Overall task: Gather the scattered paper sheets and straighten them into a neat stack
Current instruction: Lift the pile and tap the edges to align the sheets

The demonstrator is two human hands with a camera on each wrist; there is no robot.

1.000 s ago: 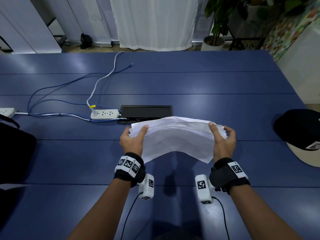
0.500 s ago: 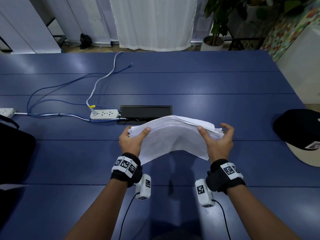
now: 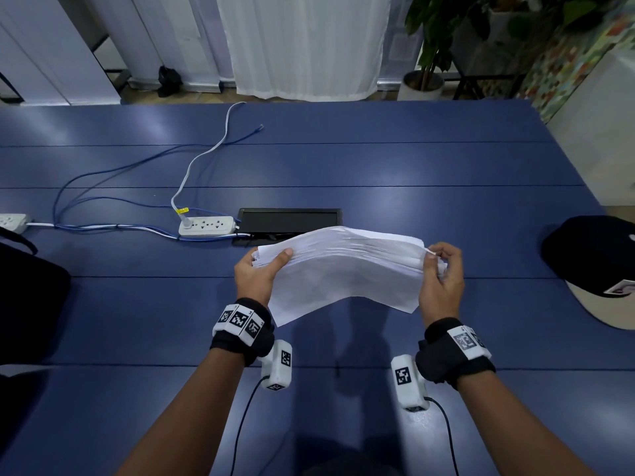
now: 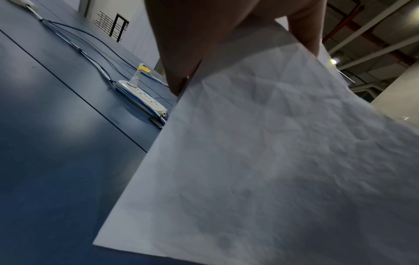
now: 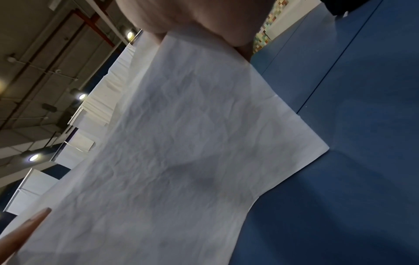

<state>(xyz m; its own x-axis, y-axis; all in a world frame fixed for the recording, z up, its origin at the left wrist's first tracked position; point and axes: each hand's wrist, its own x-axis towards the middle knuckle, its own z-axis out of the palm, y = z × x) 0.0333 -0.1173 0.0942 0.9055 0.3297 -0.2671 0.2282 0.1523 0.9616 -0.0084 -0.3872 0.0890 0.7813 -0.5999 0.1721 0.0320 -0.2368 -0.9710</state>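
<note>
Paper stack (image 3: 343, 266) crumpled underneath in wrist views, head view shows both hands gripping

blue table (image 3: 412, 159), white power strip (image 3: 207, 225), black cap (image 3: 591, 252), potted plant (image 3: 429, 46)

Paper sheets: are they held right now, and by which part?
Yes. The paper sheets are held above the blue table by their two short ends: left hand grips the left end, right hand the right end.
</note>
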